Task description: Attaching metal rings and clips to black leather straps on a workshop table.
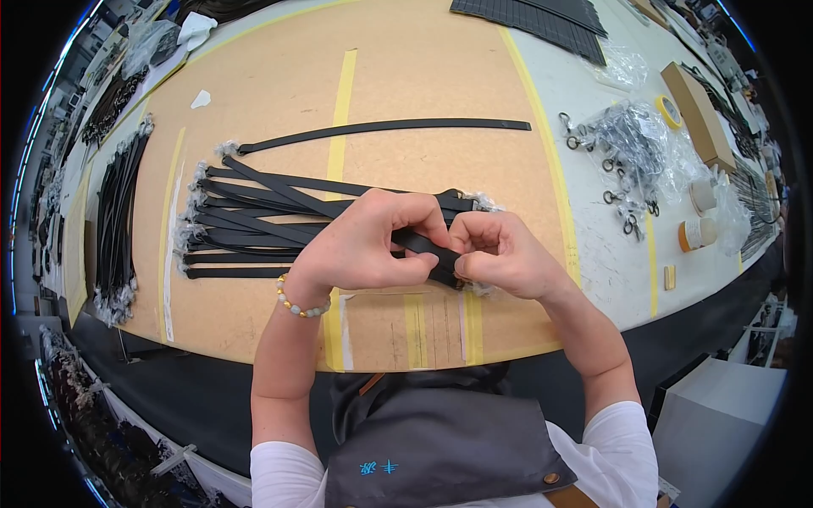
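1. Two bare hands meet at one black strap (417,244), held over the tan board (271,85) on the bench (605,279), nearer the near edge than the far one.
2. The left hand (373,241) pinches the strap, thumb and forefinger nearly meeting across it, with only the strap's width between them. A beaded bracelet (303,306) circles that wrist.
3. The right hand (508,258), just beside it, has its fingers curled and its thumb pressed down at the strap's right end. Exactly how its fingertips sit there is hidden.
4. Under and left of the hands lies a pile (262,203) of black straps, wrapped ends toward the board's left edge.
5. One lone strap (389,127) lies beyond the pile, toward the far edge.
6. By the bench's left edge, a bundle (121,216) of straps runs from near to far, both ends wrapped.
7. Toward the right edge are metal clips (627,140) among clear plastic, a yellow tape roll (668,111), a cardboard box (696,118) and an orange-labelled jar (698,234).
8. Dark slats (533,25) lie at the far edge, toward the right corner.
9. At the near edge shows a dark apron (440,449).
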### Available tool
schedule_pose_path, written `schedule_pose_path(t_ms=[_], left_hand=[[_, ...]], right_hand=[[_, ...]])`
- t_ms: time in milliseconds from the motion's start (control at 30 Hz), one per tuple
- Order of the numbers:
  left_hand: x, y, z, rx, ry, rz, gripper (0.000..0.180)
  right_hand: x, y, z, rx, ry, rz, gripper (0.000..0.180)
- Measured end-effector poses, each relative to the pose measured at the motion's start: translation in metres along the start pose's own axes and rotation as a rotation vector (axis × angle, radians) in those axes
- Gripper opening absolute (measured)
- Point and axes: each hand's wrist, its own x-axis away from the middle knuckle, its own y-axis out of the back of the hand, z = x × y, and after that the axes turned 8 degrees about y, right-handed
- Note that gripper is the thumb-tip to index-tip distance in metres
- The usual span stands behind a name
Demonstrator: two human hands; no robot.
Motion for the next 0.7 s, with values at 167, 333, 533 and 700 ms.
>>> schedule_pose_path(t_ms=[167, 333, 533, 700], left_hand=[[-0.001, -0.003, 0.005, 0.019, -0.016, -0.014, 0.016], [0.001, 0.001, 0.006, 0.023, 0.006, -0.07, 0.016], [-0.02, 0.006, 0.035, -0.013, -0.014, -0.204, 0.016], [-0.033, 0.003, 0.056, -0.355, -0.143, -0.244, 0.016]], right_hand=[[-0.001, -0.002, -0.01, 0.046, 0.07, -0.001, 0.003], [-0.002, 0.005, 0.01, 0.016, -0.015, -0.01, 0.008], [0.001, 0.061, 0.034, 0.327, -0.096, -0.107, 0.03], [0.017, 0.131, 0.035, 0.615, 0.04, -0.562, 0.028]])
